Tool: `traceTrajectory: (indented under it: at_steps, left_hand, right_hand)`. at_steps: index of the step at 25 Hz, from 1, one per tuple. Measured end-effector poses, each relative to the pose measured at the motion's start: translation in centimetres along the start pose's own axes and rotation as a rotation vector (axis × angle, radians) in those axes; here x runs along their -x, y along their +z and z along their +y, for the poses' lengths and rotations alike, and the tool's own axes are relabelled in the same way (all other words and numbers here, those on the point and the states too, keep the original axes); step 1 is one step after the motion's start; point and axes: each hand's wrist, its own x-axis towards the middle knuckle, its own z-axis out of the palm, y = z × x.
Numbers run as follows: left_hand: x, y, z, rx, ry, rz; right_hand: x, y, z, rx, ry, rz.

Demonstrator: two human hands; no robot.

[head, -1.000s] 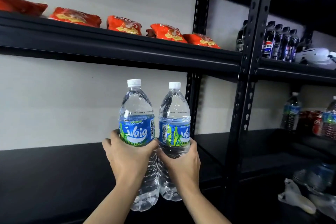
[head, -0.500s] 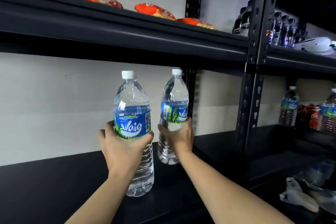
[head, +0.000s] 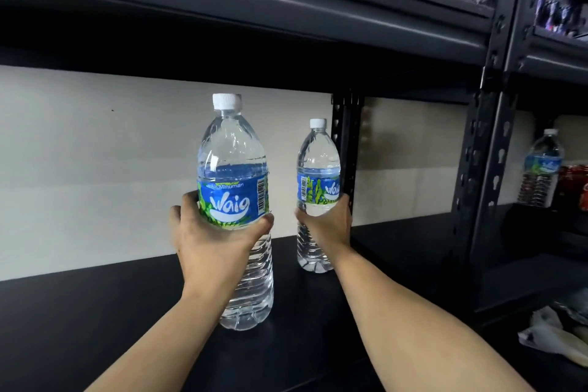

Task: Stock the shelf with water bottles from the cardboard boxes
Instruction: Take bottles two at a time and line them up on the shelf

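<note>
Two clear water bottles with white caps and blue-green labels are over the black middle shelf (head: 79,321). My left hand (head: 210,239) grips the near bottle (head: 234,169) around its label, upright, its base at or just above the shelf board. My right hand (head: 327,223) grips the far bottle (head: 318,156) below its label; that bottle stands upright deeper on the shelf, close to the black rear upright post (head: 346,149). No cardboard box is in view.
The upper shelf (head: 286,19) hangs low overhead. A black front post (head: 486,169) divides this bay from the right bay, where another water bottle (head: 541,165) and red cans (head: 572,184) stand. Crumpled plastic (head: 553,334) lies at the lower right. A pale wall backs the shelf.
Both hands have pushed the bottles forward into the shelf bay. The right bottle went deeper and lower onto the board; the left bottle came down near the shelf front. The view dropped below the upper shelf.
</note>
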Motion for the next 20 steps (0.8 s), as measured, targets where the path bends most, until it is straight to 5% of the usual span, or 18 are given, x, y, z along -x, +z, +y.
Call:
traceTrajectory:
  at_steps: [11, 20]
  left_hand:
    - [-0.7, 0.6, -0.5, -0.007, -0.026, -0.006]
    - [-1.0, 0.7, -1.1, -0.038, -0.018, 0.016]
  right_hand:
    - [2.0, -0.3, 3.7, 0.128, 0.092, -0.196]
    - [1.2, 1.4, 4.9, 0.313, 0.155, -0.145]
